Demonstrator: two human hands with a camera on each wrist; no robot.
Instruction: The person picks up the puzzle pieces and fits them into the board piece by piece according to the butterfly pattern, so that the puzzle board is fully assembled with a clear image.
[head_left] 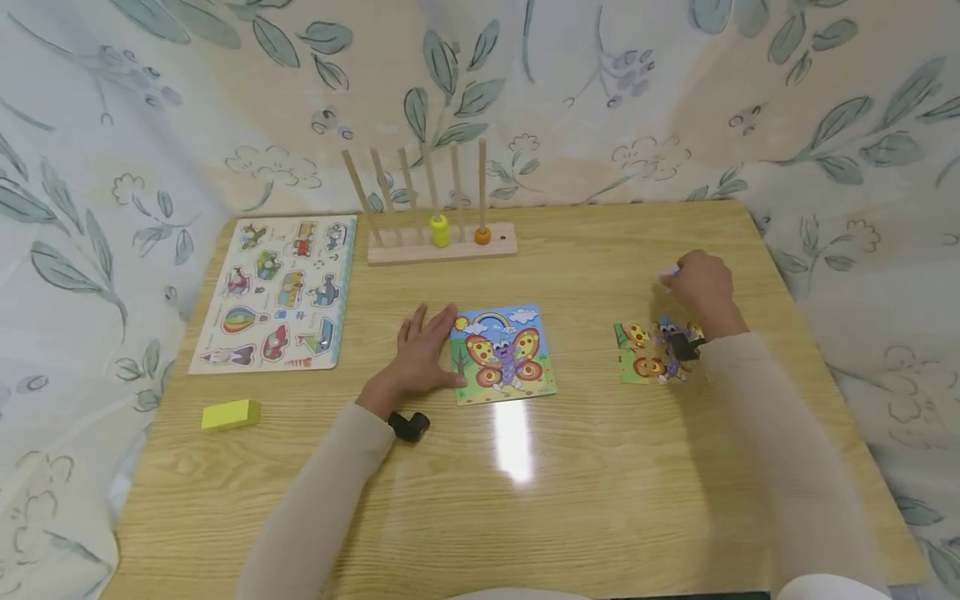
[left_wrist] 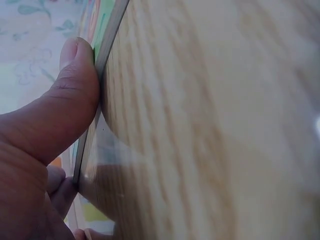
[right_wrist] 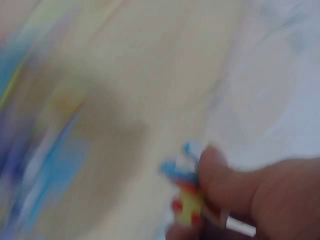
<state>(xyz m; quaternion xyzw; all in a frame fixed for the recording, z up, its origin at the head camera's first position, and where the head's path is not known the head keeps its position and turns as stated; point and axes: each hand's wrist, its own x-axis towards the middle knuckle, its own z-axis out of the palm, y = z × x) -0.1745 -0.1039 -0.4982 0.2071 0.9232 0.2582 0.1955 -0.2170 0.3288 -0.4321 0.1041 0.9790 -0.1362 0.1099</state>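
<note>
One puzzle piece is pinched between the thumb and fingers of the right hand, over the right part of the worktop, toward its far right corner and just beyond the loose puzzle pieces. The left hand lies spread wide along the left side of the butterfly picture board, thumb at the near part of that side and fingertips at the far left corner; the board lies flat between the left and right edges of the worktop. The step in hand is judged to be handling the piece with the board steadied. For good results, pinch the piece lightly at its rim so that its print stays readable; turn it with the fingertips, not the wrist; set it down flat, clear of the neighbouring pieces. Hold the forearm high, since the low right wrist could nudge the loose group beneath it. Apply only light side pressure to the board to prevent sliding. Orientation: the printed butterfly's head points to the far edge of the worktop, feet to the near edge; the board is turned slightly, its right end farther away. Its outline is nearly square, so no long axis is evident. The held piece is blurred and partly covered; its blue end points away from the thumb, but its long axis cannot be determined.
</note>
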